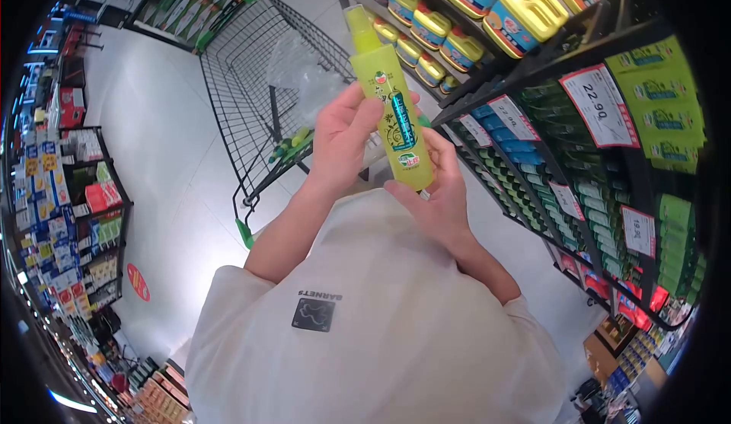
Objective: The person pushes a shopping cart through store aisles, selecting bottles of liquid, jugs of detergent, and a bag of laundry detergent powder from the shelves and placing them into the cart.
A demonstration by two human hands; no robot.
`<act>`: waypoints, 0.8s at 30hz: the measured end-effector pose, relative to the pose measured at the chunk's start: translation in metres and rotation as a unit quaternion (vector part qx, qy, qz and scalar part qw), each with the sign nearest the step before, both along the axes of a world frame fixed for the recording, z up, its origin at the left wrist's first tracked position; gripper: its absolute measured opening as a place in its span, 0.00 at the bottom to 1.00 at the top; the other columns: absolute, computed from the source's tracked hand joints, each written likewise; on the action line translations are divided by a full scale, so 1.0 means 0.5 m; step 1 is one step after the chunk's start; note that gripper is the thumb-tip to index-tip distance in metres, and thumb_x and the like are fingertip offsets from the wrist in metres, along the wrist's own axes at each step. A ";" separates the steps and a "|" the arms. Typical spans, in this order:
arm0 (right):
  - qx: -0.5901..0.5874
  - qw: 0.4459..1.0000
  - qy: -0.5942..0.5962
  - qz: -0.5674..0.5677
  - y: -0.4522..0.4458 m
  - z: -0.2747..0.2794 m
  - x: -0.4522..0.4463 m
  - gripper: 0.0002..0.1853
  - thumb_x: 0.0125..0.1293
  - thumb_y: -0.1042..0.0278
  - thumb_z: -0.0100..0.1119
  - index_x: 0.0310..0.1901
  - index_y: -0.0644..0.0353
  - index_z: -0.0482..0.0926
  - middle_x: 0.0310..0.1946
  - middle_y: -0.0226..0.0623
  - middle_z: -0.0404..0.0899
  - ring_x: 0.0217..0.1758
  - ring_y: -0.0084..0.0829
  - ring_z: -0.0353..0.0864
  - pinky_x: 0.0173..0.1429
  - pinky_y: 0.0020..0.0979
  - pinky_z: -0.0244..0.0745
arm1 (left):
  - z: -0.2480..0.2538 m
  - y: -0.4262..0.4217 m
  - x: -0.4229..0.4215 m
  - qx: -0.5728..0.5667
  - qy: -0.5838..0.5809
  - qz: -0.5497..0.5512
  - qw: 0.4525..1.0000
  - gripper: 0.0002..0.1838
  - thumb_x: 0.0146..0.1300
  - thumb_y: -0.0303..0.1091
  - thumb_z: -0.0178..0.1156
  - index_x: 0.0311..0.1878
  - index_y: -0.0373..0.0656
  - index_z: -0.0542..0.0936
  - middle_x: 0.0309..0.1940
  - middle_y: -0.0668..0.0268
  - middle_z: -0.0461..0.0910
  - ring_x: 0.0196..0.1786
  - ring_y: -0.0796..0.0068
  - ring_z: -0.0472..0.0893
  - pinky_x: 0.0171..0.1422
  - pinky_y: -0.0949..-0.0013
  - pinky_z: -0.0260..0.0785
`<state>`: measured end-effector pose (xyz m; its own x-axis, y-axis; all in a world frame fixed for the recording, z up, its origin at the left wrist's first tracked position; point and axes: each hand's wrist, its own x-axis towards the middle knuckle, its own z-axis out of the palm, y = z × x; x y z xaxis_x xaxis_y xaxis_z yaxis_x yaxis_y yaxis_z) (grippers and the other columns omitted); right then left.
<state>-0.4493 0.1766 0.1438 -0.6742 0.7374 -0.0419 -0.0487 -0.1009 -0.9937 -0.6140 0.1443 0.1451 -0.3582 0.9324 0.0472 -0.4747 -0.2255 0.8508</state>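
Observation:
A yellow-green spray bottle with a clear cap over its nozzle is held up in front of my chest, tilted, its printed label facing me. My left hand is closed around its left side, thumb lying on the front. Around the lower right side and base wraps my right hand, its thumb near the bottom edge. Beyond my hands stands a black wire shopping cart with green corners. Inside it lie a clear plastic bag and some green items, partly hidden by my left hand and arm.
Right of me, a dark shelf rack holds yellow-and-blue jugs, green packets and rows of bottles, with price tags along its edges. Another stocked shelf curves along the left. Pale floor tiles with a red round sticker lie between.

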 end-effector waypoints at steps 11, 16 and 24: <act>-0.168 0.978 0.020 0.118 0.020 -0.004 -0.070 0.28 0.70 0.64 0.60 0.66 0.66 0.63 0.45 0.40 0.78 0.39 0.25 0.79 0.40 0.26 0.75 | -0.014 -0.051 -0.081 0.000 -0.053 0.063 0.997 0.24 0.76 0.42 0.52 0.66 0.35 0.70 0.54 0.52 0.81 0.55 0.61 0.83 0.61 0.59 0.75; -0.482 0.851 0.094 0.188 0.030 -0.008 -0.094 0.31 0.73 0.41 0.48 0.63 0.62 0.69 0.40 0.39 0.78 0.28 0.24 0.75 0.28 0.23 0.66 | -0.020 -0.062 -0.118 0.024 -0.061 0.059 0.996 0.28 0.75 0.44 0.55 0.70 0.36 0.66 0.54 0.52 0.81 0.55 0.61 0.83 0.60 0.60 0.76; -0.352 0.905 -0.013 0.238 0.028 -0.011 -0.115 0.40 0.73 0.29 0.35 0.60 0.63 0.72 0.31 0.36 0.76 0.23 0.24 0.69 0.25 0.24 0.60 | -0.024 -0.071 -0.134 -0.024 -0.043 0.185 0.982 0.14 0.69 0.27 0.60 0.56 0.34 0.76 0.48 0.60 0.84 0.48 0.75 0.84 0.55 0.68 0.77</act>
